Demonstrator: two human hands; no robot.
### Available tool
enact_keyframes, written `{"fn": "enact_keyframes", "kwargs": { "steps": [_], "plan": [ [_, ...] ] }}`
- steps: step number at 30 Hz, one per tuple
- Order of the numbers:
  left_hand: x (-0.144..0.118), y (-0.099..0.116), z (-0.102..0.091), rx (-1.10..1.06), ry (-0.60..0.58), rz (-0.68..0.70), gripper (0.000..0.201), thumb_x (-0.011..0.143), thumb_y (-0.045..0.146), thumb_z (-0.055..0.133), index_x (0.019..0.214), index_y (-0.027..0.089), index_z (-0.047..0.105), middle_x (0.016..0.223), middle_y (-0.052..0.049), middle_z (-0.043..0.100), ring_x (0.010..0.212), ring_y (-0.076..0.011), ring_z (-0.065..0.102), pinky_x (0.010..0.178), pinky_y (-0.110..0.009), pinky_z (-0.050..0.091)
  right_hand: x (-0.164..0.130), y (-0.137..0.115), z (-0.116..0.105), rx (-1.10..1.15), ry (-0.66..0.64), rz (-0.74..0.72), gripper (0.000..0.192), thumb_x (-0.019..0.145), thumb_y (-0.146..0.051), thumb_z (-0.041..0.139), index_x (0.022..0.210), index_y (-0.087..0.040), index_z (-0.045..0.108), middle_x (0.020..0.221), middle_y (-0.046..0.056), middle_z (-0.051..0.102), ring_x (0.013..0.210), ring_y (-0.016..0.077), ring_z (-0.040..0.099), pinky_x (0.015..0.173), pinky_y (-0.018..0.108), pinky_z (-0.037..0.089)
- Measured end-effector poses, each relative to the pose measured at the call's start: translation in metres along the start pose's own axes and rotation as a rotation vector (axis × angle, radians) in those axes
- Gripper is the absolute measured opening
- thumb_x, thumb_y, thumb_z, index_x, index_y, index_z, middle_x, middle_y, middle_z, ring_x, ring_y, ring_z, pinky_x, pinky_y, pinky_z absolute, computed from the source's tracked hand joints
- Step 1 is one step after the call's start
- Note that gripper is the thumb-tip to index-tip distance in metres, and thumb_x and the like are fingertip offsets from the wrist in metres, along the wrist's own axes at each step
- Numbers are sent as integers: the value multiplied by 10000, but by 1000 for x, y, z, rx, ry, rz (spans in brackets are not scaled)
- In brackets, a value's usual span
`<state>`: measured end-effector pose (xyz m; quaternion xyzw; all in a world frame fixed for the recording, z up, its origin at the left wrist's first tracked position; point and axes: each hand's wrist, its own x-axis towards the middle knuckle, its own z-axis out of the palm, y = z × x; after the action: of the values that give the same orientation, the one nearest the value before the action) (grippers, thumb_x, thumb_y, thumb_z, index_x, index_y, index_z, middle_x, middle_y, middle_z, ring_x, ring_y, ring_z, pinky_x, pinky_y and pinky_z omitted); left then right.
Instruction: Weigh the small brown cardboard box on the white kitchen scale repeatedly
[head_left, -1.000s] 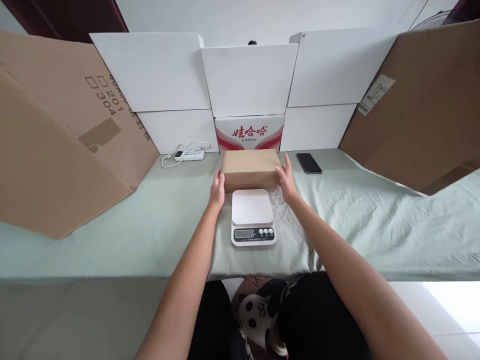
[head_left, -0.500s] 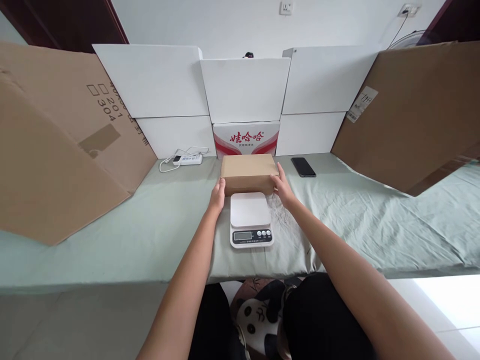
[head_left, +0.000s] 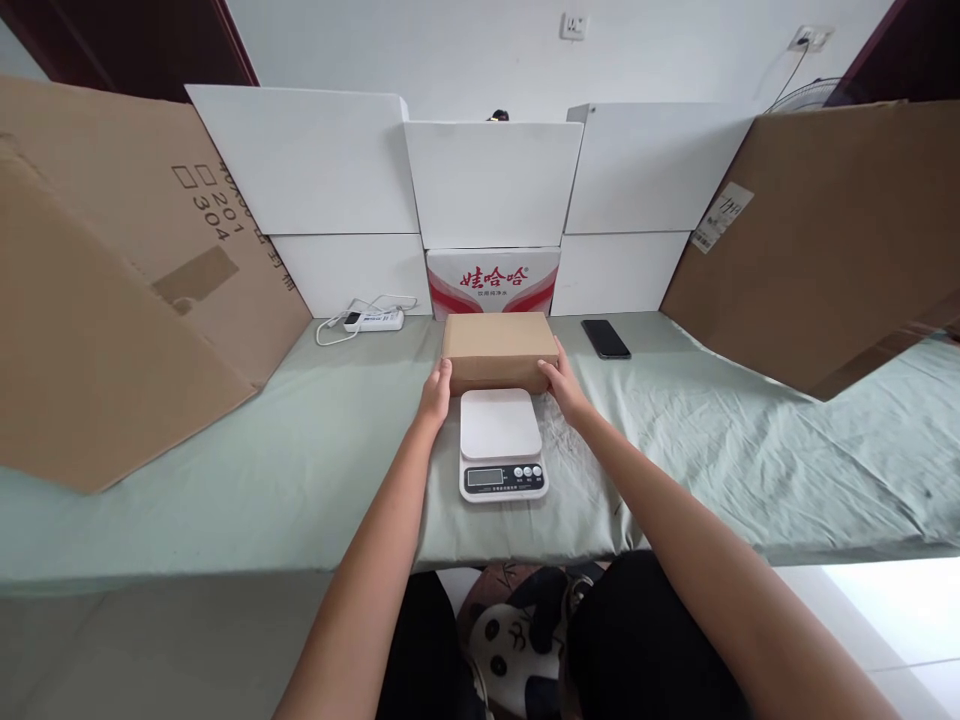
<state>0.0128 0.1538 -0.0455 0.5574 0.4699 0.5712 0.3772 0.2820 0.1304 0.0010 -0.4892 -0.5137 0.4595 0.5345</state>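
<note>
A brown cardboard box [head_left: 498, 337] stands behind the kitchen scale, between my two hands. My left hand [head_left: 436, 388] grips its left end, thumb at the front edge and the other fingers hidden along the side. On the right end, my right hand [head_left: 564, 385] holds it with the thumb on the front face; its other fingers lie partly hidden along the side. Just in front of the box sits the white kitchen scale [head_left: 500, 425], with nothing on its plate and its display and buttons facing me.
A black phone [head_left: 606, 338] lies right of the box, a white power strip [head_left: 374, 320] with its cable to the left. White boxes [head_left: 491, 185] and a red-printed carton [head_left: 493, 281] line the back. Large cardboard panels [head_left: 112, 290] flank the green cloth [head_left: 360, 430].
My right thumb has shifted slightly on the box's front face. The whole view has moved a little; the box and scale otherwise stay in place.
</note>
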Motion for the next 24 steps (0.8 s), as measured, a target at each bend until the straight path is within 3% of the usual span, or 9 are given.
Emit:
{"fn": "enact_keyframes", "kwargs": {
  "steps": [3,6,13,19,24],
  "plan": [
    [-1,6,2,-19,11,-92,890,1003,869,437,1527,182,650,1625,-191,673,1572,-401,590,1316,-555,457,1,3,3,6,14,-24,961,857,-599,702,1731,-392,362,1778,18,509,1703,312,415,1396,642,375],
    [-2,12,3,-10,-4,-72,910,982,898,437,1520,197,651,1594,-181,698,1551,-397,608,1306,-541,466,-3,0,5,8,2,-41,989,871,-606,706,1753,-372,325,1793,20,494,1704,318,416,1417,611,358],
    [-15,34,1,21,40,161,966,940,932,458,1544,196,621,1537,-182,727,1490,-389,644,1258,-500,505,-20,-33,7,-58,5,-244,979,916,-627,681,1769,-347,290,1837,22,424,1767,296,282,1476,568,216],
    [-57,53,-7,47,44,235,929,965,900,449,1547,195,614,1493,-199,737,1442,-386,669,1227,-499,514,-56,-60,7,-67,39,-269,959,925,-618,671,1763,-341,297,1852,35,394,1753,328,297,1468,592,215],
    [-101,47,-23,59,50,174,904,956,903,450,1475,192,659,1434,-202,764,1423,-399,681,1219,-522,517,-102,-68,6,-101,12,-176,902,931,-586,671,1733,-333,344,1763,87,506,1644,372,466,1394,625,371]
  ]
}}
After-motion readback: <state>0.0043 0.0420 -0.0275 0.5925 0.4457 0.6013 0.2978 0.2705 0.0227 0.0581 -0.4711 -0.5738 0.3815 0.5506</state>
